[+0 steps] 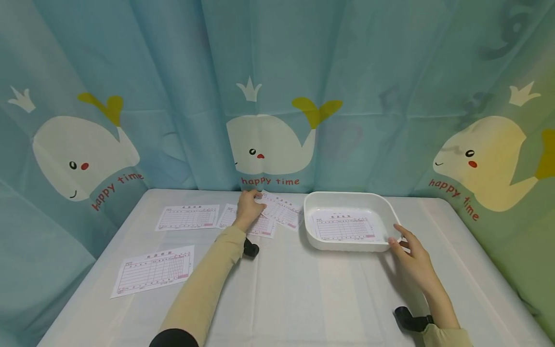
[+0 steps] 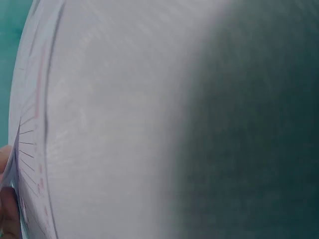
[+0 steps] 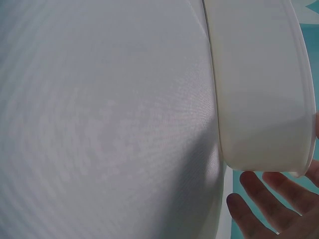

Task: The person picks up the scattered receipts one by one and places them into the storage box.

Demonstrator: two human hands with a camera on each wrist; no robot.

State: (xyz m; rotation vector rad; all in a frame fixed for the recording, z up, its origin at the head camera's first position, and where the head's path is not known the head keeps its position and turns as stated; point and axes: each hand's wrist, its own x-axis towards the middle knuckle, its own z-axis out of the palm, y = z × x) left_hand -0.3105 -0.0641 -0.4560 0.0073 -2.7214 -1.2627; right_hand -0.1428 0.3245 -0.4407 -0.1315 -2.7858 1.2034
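Note:
My left hand (image 1: 250,209) pinches the left end of a printed paper form (image 1: 284,212) near the table's far edge. In the left wrist view, fingertips (image 2: 9,209) show at the left border with the form (image 2: 30,149) between them. Beneath that hand lie more forms (image 1: 262,226), partly hidden by it. My right hand (image 1: 414,258) grips the right end of a white plastic tray (image 1: 351,246), thumb at the rim, other fingers along the outside. Inside the tray lies a similar form (image 1: 344,227). The right wrist view shows the tray's side wall (image 3: 264,99) and spread fingers beside its corner.
Two further forms lie at the left of the white-covered table (image 1: 295,299): one form (image 1: 188,218) farther back, another form (image 1: 153,271) nearer. A blue-green curtain (image 1: 277,58) with whale prints hangs behind the table. Each wrist wears a black device (image 1: 409,319).

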